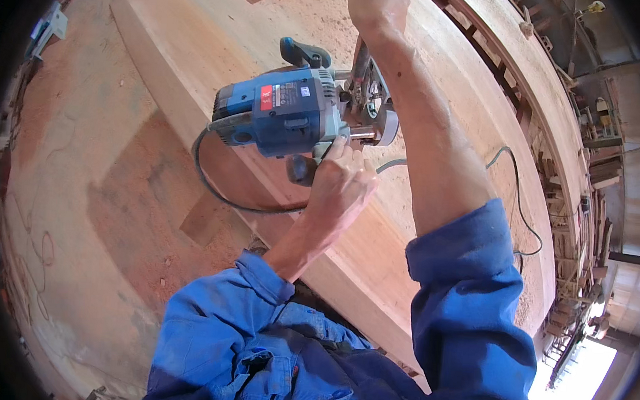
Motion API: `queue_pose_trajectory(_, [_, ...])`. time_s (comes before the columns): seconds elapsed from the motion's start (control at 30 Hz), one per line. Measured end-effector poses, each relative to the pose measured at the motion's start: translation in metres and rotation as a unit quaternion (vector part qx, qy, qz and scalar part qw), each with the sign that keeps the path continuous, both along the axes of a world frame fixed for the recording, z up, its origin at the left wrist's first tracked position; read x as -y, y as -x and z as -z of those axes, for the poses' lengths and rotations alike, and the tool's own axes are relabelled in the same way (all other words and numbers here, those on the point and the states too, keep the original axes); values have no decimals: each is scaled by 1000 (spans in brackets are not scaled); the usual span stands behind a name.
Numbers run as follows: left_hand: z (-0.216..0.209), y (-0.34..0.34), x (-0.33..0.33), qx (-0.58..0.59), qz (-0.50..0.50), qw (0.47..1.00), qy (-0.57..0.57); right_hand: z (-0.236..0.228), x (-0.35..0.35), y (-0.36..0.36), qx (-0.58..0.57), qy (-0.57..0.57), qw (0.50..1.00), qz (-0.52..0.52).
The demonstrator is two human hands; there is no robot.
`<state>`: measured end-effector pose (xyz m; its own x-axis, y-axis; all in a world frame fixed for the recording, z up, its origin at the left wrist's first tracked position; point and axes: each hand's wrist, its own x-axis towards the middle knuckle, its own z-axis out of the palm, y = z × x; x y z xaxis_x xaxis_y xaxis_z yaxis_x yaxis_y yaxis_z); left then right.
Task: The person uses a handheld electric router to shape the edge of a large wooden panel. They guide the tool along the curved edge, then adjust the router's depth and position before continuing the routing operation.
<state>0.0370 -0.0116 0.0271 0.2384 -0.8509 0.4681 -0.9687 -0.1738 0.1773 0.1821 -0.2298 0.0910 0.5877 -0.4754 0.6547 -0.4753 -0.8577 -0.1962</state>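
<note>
A blue plunge router (285,110) lies on its side on a thick wooden slab (190,42). Its motor housing points left and its base with the metal column points right. Curled fingers of my left hand (343,179) grip the front end of the motor housing, close to the column. My right hand (379,9) is closed in a fist beyond the router's base, at the top of the view. A dark, narrow part shows just below that fist; what the fingers hold is hidden. My right forearm passes over the slab and covers part of the base.
The black power cord (203,171) loops under the router and runs right across the slab. Sawdust covers the floor (125,210) to the left. A long curved timber (539,89) lies beyond the slab at right. Racks of wood pieces (605,155) line the right side.
</note>
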Motion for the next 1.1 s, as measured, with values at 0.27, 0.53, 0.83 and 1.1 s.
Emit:
queue_pose_trajectory(0.27, [2,11,-8,-18,-14,999,-35,-14,6,9,-88,95,992,1])
queue_pose_trajectory(0.53, [0,-5,-6,32,-9,999,-39,-2,22,-11,-66,74,994,44])
queue_pose_trajectory(0.83, [-10,5,-13,-19,6,999,-50,-24,21,3,-91,126,987,47])
queue_pose_trajectory(1.1, [7,1,-8,-2,-6,999,-51,12,41,-20,-88,82,989,85])
